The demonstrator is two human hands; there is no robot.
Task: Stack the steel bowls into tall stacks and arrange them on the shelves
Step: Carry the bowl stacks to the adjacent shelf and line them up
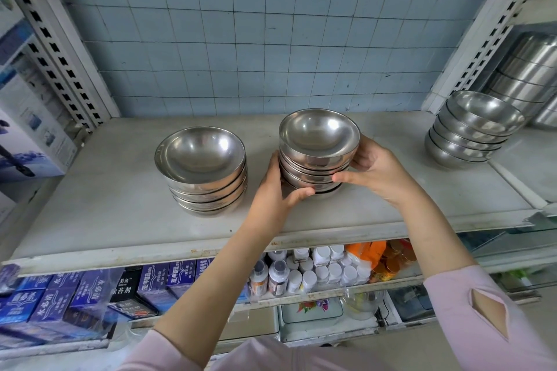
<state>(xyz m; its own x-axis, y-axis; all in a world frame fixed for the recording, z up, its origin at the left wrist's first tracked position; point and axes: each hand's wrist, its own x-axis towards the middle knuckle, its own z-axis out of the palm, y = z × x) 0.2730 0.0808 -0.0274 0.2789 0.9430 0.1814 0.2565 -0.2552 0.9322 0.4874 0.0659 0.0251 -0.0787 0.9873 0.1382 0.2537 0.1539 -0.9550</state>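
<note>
Both hands clasp middle bowl stack (319, 149) on the shelf (120, 208): left hand (278, 190) grip wraps its left side, right hand (375, 169) grip its right. Wider stack (202, 170) sits left, another stack (473, 129) far right.

Silver bowls (319, 153), pale-blue grid-tiled wall (256, 24), pink sleeves (482, 325).

- I count 3 stacks of round shiny steel bowls on the white shelf (120, 205): left stack (201, 170), middle stack (316, 150), right stack (473, 129)
- 2 bare hands: left hand (278, 190), right hand (376, 169)
- bowls per stack: can't tell exactly
</note>
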